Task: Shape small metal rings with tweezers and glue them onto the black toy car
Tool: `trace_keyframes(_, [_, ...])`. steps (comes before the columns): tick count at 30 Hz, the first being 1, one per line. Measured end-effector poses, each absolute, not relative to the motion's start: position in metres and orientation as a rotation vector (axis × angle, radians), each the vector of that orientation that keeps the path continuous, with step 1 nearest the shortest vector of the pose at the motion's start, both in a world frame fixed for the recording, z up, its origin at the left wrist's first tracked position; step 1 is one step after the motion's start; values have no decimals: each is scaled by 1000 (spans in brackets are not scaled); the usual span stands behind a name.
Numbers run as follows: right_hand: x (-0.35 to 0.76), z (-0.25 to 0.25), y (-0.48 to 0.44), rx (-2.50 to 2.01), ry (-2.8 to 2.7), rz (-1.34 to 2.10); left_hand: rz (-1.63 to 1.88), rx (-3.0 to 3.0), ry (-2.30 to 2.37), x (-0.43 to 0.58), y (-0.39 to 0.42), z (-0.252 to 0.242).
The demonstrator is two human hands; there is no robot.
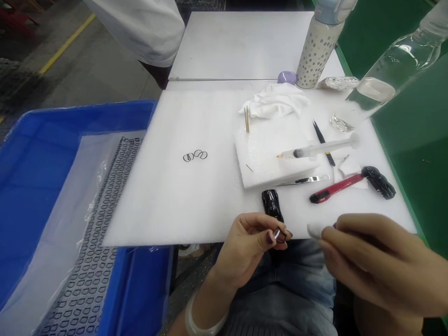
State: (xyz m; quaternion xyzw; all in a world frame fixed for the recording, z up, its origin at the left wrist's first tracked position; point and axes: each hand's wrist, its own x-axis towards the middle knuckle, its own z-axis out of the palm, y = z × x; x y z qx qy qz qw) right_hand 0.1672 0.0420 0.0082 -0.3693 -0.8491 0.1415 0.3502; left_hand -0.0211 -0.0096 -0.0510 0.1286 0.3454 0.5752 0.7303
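Note:
My left hand pinches a small dark metal ring between thumb and fingers, just below the front edge of a white foam board. A glossy black moulded piece lies close above those fingertips. My right hand, slightly blurred, pinches a white scrap, possibly cloth, and is nearest a red utility knife. A second glossy black piece lies beside the knife. Three thin black rings rest on the board.
A foam pad holds a syringe and pointed tweezers. Nearby are flat steel tweezers, toothpicks, a white cloth and bottles. A blue crate sits left. A co-worker's white sleeve shows far left.

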Motion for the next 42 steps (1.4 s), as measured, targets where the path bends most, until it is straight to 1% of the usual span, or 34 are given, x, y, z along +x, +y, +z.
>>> trace_keyframes(2, [170, -1, 43, -1002, -2176, 298, 1306, 450, 912, -26, -14, -49])
trace_keyframes(3, [170, -7, 43, -1012, -2192, 296, 1359, 622, 1081, -30, -16, -49])
trace_keyframes(5, [168, -19, 43, -1067, -2199, 386, 1456, 1127, 1507, -35, -19, -51])
trace_keyframes(7, [163, -29, 42, -1085, -2210, 482, 1447, 1624, 1759, -38, -19, -54])
trace_keyframes(9, [157, -36, 41, -1113, -2204, 548, 1380, 1918, 1754, -37, -18, -59])
trace_keyframes(11, [151, -40, 40, -1131, -2198, 589, 1322, 2036, 1708, -35, -16, -63])
trace_keyframes(15, [143, -44, 39, -1144, -2214, 617, 1266, 2069, 1738, -33, -17, -66])
trace_keyframes(24, [139, -44, 39, -1203, -2256, 635, 1200, 1828, 1798, -40, -16, -62])
trace_keyframes(36, [137, -45, 37, -1218, -2303, 632, 1191, 1855, 1798, -41, -15, -62])
trace_keyframes(42, [138, -43, 37, -1222, -2305, 649, 1085, 1785, 1800, -42, -12, -56])
